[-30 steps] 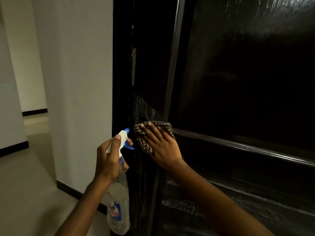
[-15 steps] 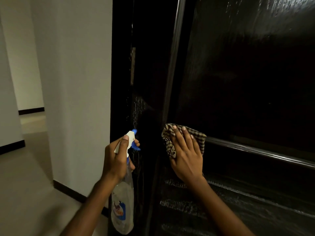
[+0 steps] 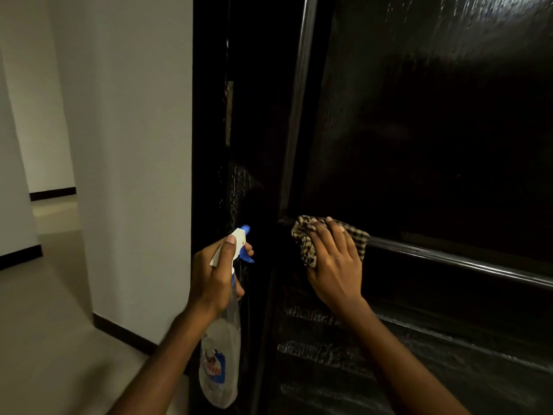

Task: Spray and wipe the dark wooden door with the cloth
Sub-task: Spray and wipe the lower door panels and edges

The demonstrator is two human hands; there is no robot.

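The dark wooden door fills the right of the view, glossy, with wet streaks on its lower panels. My right hand lies flat on a checked cloth and presses it against the door's horizontal rail, close to the left end. My left hand grips the neck of a clear spray bottle with a white and blue head. A finger sits on the blue trigger and the nozzle points at the door's edge. The bottle hangs just left of the cloth.
A white wall stands left of the door frame, with a dark baseboard along its foot. Pale floor runs off into a hallway at the far left.
My right hand slid the cloth to the right, from the door's left edge onto the rail, and has barely moved since. The bottle hand shifted slightly right.
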